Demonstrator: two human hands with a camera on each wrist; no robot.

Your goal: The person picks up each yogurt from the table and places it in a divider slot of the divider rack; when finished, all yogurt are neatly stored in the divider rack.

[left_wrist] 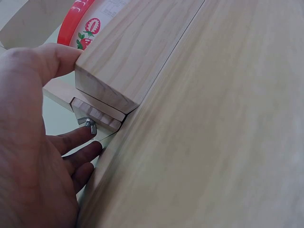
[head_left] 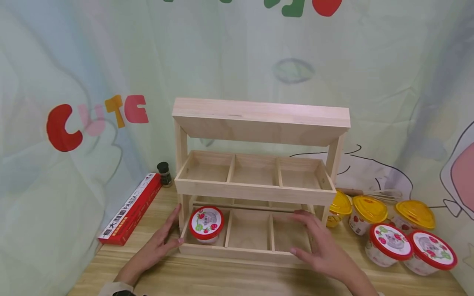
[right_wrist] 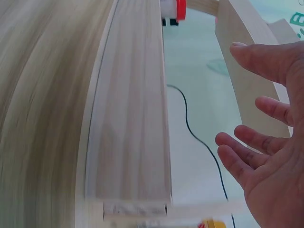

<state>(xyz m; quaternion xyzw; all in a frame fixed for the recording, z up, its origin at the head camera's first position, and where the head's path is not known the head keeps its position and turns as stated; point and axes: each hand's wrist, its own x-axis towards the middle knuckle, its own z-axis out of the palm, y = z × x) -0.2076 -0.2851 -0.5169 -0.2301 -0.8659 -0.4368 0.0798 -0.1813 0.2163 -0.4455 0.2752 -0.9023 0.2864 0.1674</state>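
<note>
A light wooden tiered rack [head_left: 255,187] with compartments stands on the table. In its lower left compartment sits a tub [head_left: 206,224] with a red-rimmed strawberry lid, partly in view as a tub [left_wrist: 95,23] in the left wrist view. My left hand [head_left: 163,242] rests at the rack's lower left end, thumb touching the front corner. Its other fingers reach along the side, close to a metal wing nut [left_wrist: 88,124]. Over the lower right compartment, my right hand [head_left: 322,246] is spread with nothing between thumb and fingers; this hand [right_wrist: 273,128] also hovers there in the right wrist view.
Right of the rack stand two more red-lidded tubs [head_left: 392,242] and several yellow-lidded tubs [head_left: 370,209]. A whisk [head_left: 381,194] lies behind them. On the left are a red-and-white pasta box [head_left: 129,209] and a black-capped jar [head_left: 164,174]. A printed curtain [head_left: 237,53] hangs behind.
</note>
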